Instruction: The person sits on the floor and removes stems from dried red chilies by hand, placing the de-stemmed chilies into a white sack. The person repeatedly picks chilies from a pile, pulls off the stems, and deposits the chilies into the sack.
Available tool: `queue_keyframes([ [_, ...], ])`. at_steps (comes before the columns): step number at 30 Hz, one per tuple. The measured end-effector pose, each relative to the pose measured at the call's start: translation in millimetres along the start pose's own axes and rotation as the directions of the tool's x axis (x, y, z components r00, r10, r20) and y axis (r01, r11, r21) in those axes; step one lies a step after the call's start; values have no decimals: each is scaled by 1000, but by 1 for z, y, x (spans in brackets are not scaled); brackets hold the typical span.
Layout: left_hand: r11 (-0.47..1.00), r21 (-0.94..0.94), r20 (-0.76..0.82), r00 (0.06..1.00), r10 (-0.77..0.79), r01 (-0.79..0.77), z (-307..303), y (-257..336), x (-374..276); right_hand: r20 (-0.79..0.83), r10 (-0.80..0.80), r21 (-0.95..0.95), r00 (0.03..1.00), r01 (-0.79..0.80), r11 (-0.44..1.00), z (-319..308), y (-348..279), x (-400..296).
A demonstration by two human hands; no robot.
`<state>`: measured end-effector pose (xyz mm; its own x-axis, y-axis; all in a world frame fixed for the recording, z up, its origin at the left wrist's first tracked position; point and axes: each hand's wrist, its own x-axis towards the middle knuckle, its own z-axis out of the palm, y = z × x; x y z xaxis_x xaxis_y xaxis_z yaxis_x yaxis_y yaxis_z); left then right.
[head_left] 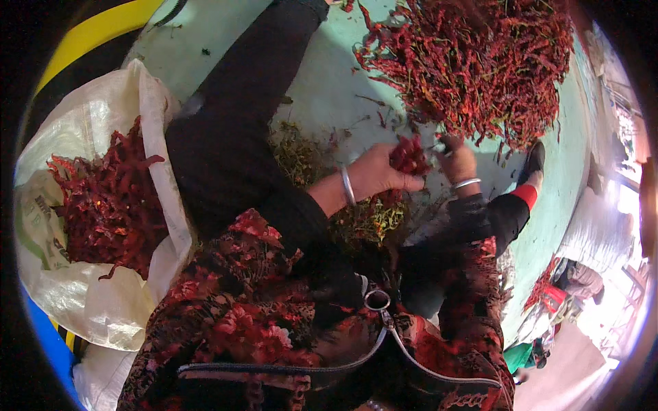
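Observation:
A bunch of dried red chilies (409, 155) is gripped in my left hand (378, 174), which wears a silver bangle. Just right of it is my right hand (456, 160), also with a bangle, its fingers bent near the edge of the large heap of dried red chilies (478, 67); blur and shadow hide whether it holds anything. Beneath and beside my left wrist lie piles of greenish stalks and scraps (378, 218). To my left a white woven plastic sack (154, 128) stands with its mouth spread, holding red chilies (115, 205).
My legs stretch over a pale green sheet (563, 205) on both sides of the work. Loose stems are scattered between them. Farther right are another patch of red chilies (542, 285), a pale sack (599, 231) and a green bag (518, 356). A yellow-and-black band (97, 31) curves at upper left.

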<state>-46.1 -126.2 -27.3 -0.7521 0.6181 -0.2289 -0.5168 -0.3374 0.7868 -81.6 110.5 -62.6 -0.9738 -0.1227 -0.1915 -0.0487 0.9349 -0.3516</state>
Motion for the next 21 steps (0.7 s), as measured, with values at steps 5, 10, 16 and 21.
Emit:
queue_keyframes([
  [5,972,-232,-116,993,4,-31,0,-3,15,-163,139,-418,977,-196,887,4,29,38],
  [10,983,-184,-270,962,-46,-4,-6,-21,9,-336,24,205,941,49,978,-18,3,4],
  [16,930,-353,-196,980,35,-104,4,-31,14,-165,139,572,977,-20,820,-17,-42,-59],
  [21,913,-393,-225,974,16,-106,7,-34,12,-214,-154,308,965,216,927,-3,-99,-86],
])
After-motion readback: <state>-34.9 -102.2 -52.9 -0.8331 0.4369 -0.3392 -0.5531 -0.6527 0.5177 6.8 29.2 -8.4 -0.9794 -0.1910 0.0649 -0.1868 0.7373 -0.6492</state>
